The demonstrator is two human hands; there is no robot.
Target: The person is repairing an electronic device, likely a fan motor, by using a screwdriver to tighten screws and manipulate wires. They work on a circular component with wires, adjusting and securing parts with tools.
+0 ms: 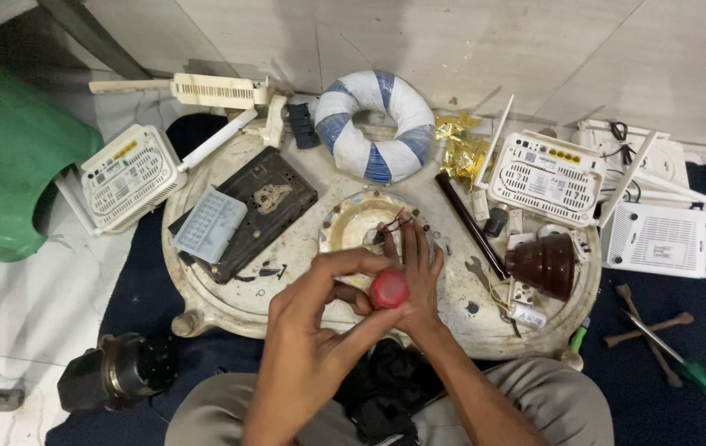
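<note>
1. Head view showed both hands meeting over a round, stained white table point(229, 301).
2. Left hand point(303, 330) pinched a red-handled screwdriver point(389, 289) between thumb and fingers.
3. Right hand point(415, 272) lay half-curled just behind it, fingertips on thin wires point(393, 221) at a shallow round dish point(349, 219).
4. Beyond the hands sat a blue-and-white coil point(375, 124); routers point(547, 177) lay to the right.
5. Pale tiled floor point(469, 49) and a dark mat point(683, 372) surrounded the table.
</note>
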